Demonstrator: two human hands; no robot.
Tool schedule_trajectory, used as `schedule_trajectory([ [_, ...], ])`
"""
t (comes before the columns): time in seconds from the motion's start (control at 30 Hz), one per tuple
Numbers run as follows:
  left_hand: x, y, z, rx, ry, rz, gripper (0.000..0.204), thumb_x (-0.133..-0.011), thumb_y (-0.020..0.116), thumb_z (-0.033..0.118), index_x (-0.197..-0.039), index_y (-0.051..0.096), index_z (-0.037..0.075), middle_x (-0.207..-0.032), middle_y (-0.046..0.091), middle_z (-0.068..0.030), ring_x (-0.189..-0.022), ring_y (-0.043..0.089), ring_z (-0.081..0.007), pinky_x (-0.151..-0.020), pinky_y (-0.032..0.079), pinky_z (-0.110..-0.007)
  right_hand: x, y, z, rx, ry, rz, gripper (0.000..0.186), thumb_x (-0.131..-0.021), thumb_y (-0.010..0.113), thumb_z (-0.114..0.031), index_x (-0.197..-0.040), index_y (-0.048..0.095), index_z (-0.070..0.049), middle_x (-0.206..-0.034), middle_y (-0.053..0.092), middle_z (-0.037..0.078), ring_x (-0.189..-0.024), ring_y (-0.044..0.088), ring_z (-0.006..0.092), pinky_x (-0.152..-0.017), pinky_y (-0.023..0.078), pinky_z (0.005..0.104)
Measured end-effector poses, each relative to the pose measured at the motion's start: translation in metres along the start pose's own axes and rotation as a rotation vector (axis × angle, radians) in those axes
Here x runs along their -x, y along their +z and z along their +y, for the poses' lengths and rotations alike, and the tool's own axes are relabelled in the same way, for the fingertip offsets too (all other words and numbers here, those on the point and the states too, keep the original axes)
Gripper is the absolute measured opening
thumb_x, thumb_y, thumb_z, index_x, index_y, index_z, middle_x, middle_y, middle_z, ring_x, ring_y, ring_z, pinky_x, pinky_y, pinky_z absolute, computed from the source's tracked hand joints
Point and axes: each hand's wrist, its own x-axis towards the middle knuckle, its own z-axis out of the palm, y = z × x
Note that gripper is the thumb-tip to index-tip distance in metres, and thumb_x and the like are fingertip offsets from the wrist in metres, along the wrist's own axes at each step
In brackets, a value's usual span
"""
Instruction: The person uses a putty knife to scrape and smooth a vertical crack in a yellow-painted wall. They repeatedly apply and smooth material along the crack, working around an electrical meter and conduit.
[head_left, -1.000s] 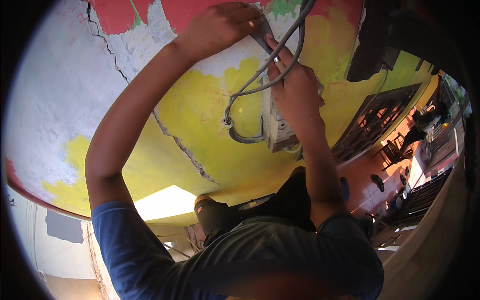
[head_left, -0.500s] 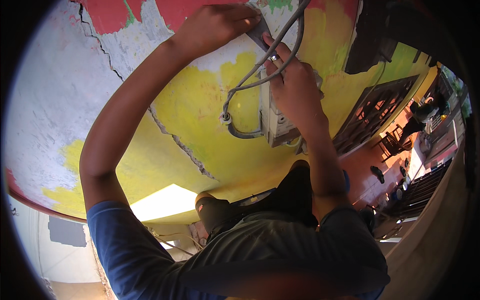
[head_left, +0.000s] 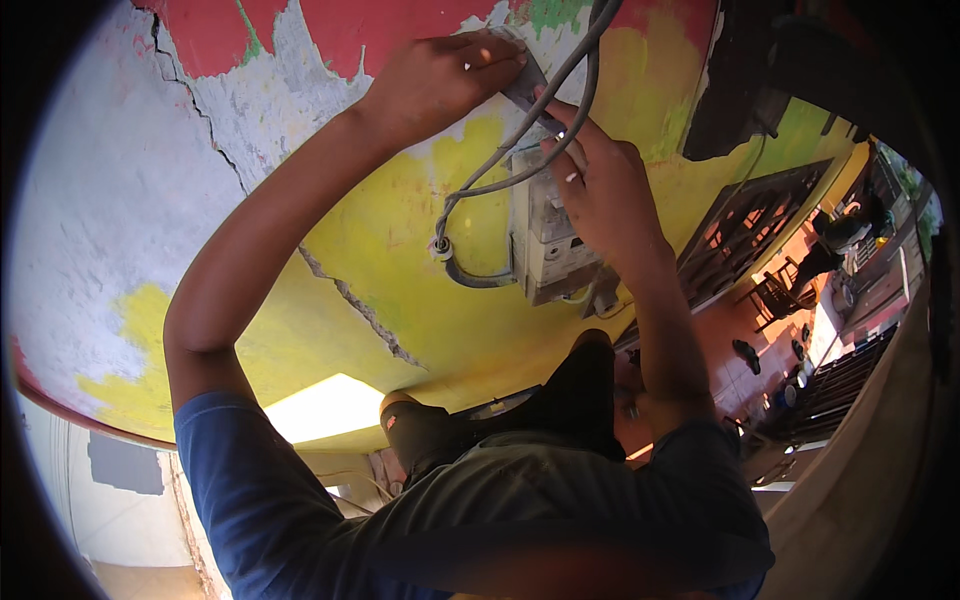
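A flat grey scraper (head_left: 524, 88) lies slantwise against the wall, high up where red, white and yellow paint meet. My left hand (head_left: 432, 82) has its fingers closed on the upper end. Lower down, my right hand (head_left: 608, 190) grips the other end, which its fingers partly hide. Grey cables (head_left: 545, 105) loop down in front of the scraper and past my right fingers. Just below my hands, a pale electric meter box (head_left: 550, 235) is fixed to the wall.
The cables run into a curved conduit (head_left: 478, 279) beside the box. A long crack (head_left: 355, 305) crosses the painted wall (head_left: 400, 230). At the right are a dark lattice panel (head_left: 745, 230), a chair (head_left: 775, 295) and footwear (head_left: 746, 356) on the reddish floor.
Both hands have shifted slightly down, the right one also a little rightward, with the scraper still between them. The view has moved slightly.
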Motion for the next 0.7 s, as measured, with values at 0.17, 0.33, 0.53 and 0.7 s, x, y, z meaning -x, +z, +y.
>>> schedule_trajectory([
  [0.17,0.006,0.004,0.006,-0.035,-0.191,-0.115,0.029,-0.084,0.069,0.006,-0.111,0.075,0.012,-0.114,0.074,0.0007,-0.098,0.073,-0.0181,-0.069,0.062,-0.031,0.003,0.002,0.010,0.010,-0.095,0.088,0.040,-0.100,0.064,-0.011,-0.140,0.061,-0.013,-0.080,0.066,0.018,-0.062,0.057,0.0334,-0.066,0.050,0.0370],
  [0.33,-0.004,0.000,0.002,-0.005,-0.219,-0.153,0.023,-0.087,0.063,0.012,-0.106,0.074,0.006,-0.115,0.073,-0.0076,-0.101,0.074,-0.0250,-0.080,0.063,-0.037,-0.005,0.001,0.007,0.027,-0.190,0.161,0.040,-0.100,0.065,-0.012,-0.140,0.061,-0.012,-0.073,0.063,0.020,-0.057,0.056,0.0346,-0.063,0.049,0.0384],
  [0.53,-0.005,-0.005,0.007,-0.018,-0.087,-0.007,0.033,-0.078,0.075,0.000,-0.108,0.078,0.013,-0.111,0.075,0.0013,-0.089,0.074,-0.0202,-0.070,0.062,-0.031,-0.006,-0.008,0.001,-0.005,-0.184,0.104,0.037,-0.101,0.064,-0.014,-0.138,0.062,-0.011,-0.067,0.060,0.019,-0.052,0.052,0.0348,-0.060,0.047,0.0392],
  [0.7,-0.002,-0.004,0.011,-0.059,-0.258,-0.096,0.026,-0.082,0.068,0.006,-0.107,0.075,0.010,-0.108,0.073,-0.0030,-0.089,0.074,-0.0228,-0.070,0.063,-0.033,-0.004,-0.002,0.008,-0.002,-0.153,0.086,0.038,-0.101,0.065,-0.013,-0.138,0.062,-0.010,-0.073,0.062,0.019,-0.057,0.052,0.0318,-0.063,0.048,0.0381],
])
